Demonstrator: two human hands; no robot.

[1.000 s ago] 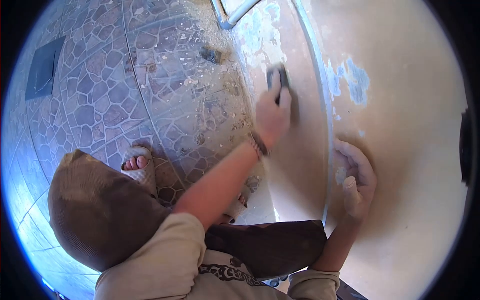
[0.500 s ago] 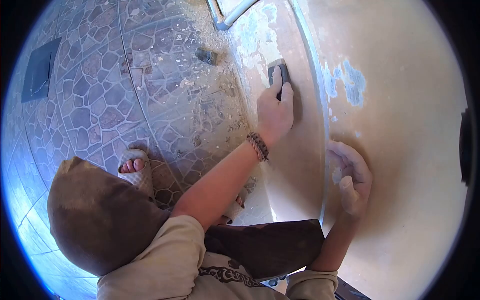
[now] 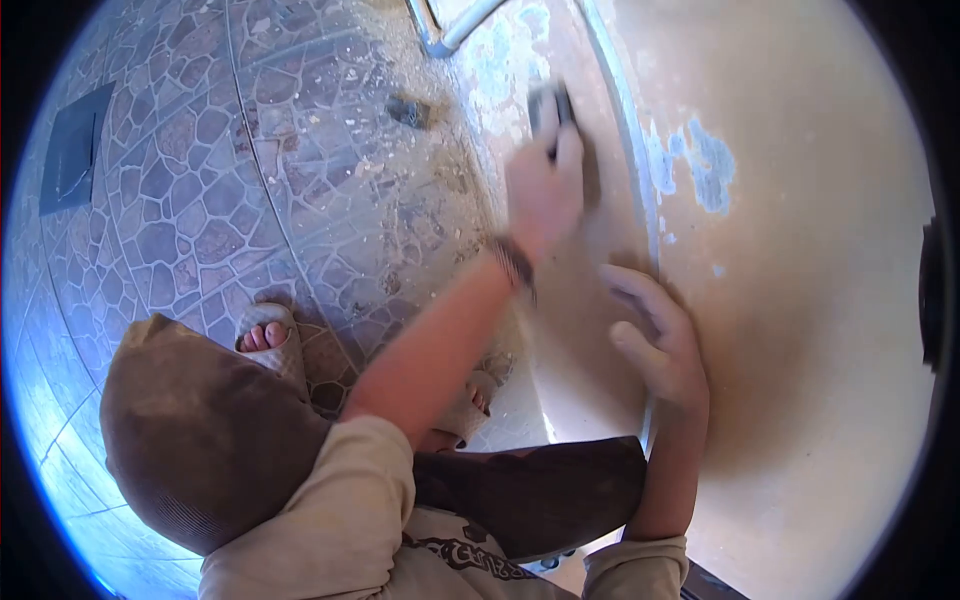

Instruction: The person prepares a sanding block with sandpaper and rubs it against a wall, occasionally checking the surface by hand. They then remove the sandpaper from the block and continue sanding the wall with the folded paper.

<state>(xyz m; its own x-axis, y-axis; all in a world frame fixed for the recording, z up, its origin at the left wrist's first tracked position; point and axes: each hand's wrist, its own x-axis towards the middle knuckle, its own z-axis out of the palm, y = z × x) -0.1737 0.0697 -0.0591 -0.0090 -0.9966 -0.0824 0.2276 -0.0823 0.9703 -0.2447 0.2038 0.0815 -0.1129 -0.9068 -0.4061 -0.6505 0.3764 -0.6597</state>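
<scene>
My left hand (image 3: 543,195), with a braided bracelet at the wrist, grips a small dark sanding block (image 3: 565,108). It presses the block to the tan lower wall strip (image 3: 590,330), just beside a patch of flaked paint (image 3: 500,65). Motion smears the hand and block somewhat. My right hand (image 3: 660,345) hovers in front of the wall near the pale ridge (image 3: 625,110), dusty, fingers curved and thumb apart, with nothing in it.
Stone-patterned floor tiles (image 3: 200,190) carry dust and paint flakes along the wall's foot. A dark chunk (image 3: 409,111) lies there, below a grey pipe (image 3: 440,45). More bare bluish patches (image 3: 708,165) mark the upper wall. My sandalled foot (image 3: 270,335) and bent knees are close by.
The left hand has slid the sanding block a little farther up the strip, toward the flaked patch. My right hand has shifted left, across the ridge in this view.
</scene>
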